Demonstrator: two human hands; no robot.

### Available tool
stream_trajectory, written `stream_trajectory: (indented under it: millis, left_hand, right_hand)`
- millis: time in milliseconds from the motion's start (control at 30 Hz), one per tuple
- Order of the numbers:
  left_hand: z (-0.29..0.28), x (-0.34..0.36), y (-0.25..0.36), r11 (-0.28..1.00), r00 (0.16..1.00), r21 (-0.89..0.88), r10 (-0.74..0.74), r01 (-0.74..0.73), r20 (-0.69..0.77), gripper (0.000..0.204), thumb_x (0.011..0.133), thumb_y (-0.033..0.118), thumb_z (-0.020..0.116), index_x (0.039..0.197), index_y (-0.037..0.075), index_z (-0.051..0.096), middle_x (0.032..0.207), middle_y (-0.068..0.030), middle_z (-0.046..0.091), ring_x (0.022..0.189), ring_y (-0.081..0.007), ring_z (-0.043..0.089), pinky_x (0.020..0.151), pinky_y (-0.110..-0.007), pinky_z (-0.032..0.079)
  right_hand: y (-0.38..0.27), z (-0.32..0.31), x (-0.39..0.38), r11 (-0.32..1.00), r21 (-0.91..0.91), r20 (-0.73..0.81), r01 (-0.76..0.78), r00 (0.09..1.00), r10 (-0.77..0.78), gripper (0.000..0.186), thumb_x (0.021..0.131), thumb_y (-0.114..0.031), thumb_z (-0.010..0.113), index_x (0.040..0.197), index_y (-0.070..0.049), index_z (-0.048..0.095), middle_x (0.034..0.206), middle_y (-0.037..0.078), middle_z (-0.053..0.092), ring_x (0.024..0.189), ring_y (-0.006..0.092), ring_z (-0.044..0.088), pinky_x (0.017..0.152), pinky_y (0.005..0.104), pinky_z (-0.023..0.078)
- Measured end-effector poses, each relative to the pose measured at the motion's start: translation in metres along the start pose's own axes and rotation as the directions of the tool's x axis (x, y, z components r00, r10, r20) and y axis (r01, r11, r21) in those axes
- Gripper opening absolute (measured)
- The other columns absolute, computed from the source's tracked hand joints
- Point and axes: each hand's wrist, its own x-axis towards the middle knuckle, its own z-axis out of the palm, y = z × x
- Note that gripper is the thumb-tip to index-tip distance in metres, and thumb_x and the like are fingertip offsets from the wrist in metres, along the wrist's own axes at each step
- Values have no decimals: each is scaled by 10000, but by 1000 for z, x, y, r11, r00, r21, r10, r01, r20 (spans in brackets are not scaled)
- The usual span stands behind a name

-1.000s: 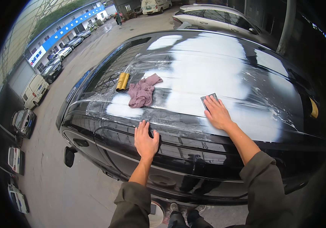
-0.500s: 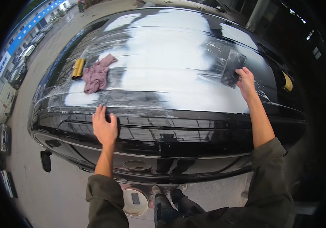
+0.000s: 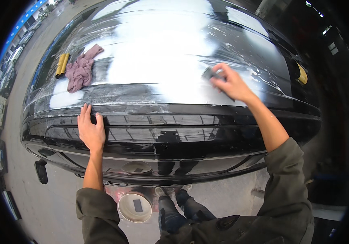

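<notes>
Beside the hands (image 3: 90, 132): pink rag (image 3: 80, 70), yellow roll (image 3: 62, 65).

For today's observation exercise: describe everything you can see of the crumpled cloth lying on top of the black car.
The cloth is a dusty pink-mauve rag, soft and woven-looking, bunched into loose folds with one corner trailing toward the upper right. It lies on the wet, film-covered car roof, at its far left part. Its left edge sits against a short yellow-brown tube; whether they touch is hard to tell. Neither hand touches it: the left hand rests flat on the roof's near edge, well below it.
</notes>
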Motion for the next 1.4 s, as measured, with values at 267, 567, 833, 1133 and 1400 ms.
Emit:
stream_trajectory:
  millis: [267, 567, 833, 1133, 1400]
  left_hand:
    - [2, 0, -4, 1000, 1000, 22, -8, 8, 5, 450, 985, 262, 638, 1393, 74, 673, 1539, -65, 599, 1434, -316, 523, 1248, -423, 358]
    - [6, -2, -7, 1000, 1000, 17, 13, -12, -17, 467, 974, 285, 647, 1383, 62, 674, 1520, -103, 608, 1422, -320, 532, 1255, -443, 347]
    - [-2, 2, 4, 1000, 999, 8, -29, 30, -29, 464, 957, 292, 649, 1364, 71, 685, 1513, -90, 615, 1420, -301, 537, 1265, -426, 345]
    - [0, -3, -4, 998, 999, 40, -39, 40, -33, 478, 960, 323, 646, 1371, 82, 686, 1518, -85, 611, 1424, -327, 531, 1258, -433, 356]
    - [2, -1, -4, 999, 1000, 51, -15, 16, -21, 479, 965, 326, 636, 1378, 89, 684, 1522, -77, 610, 1419, -336, 537, 1256, -430, 358]
  right_hand:
    - [-15, 40, -11, 824, -542, 54, 164, 986, -161, 524, 835, -527, 829, 1008, -53, 686, 1009, 134, 705, 973, 359, 679, 820, 475, 530]
    - [-72, 121, 23, 818, -558, 75, 137, 991, -115, 582, 843, -622, 775, 969, -56, 723, 965, 143, 711, 973, 358, 702, 824, 480, 548]
    - [-82, 110, 25, 780, -620, 129, 85, 992, -6, 629, 823, -649, 783, 962, -38, 724, 921, 141, 730, 930, 348, 710, 807, 466, 545]
    - [-63, 99, 32, 800, -581, 128, 151, 987, -94, 652, 702, -656, 883, 828, -44, 697, 813, 125, 694, 790, 300, 684, 734, 424, 520]
    - [-96, 141, 61, 788, -593, 167, 167, 982, -82, 720, 721, -712, 835, 943, -33, 744, 845, 118, 732, 886, 311, 725, 802, 445, 551]
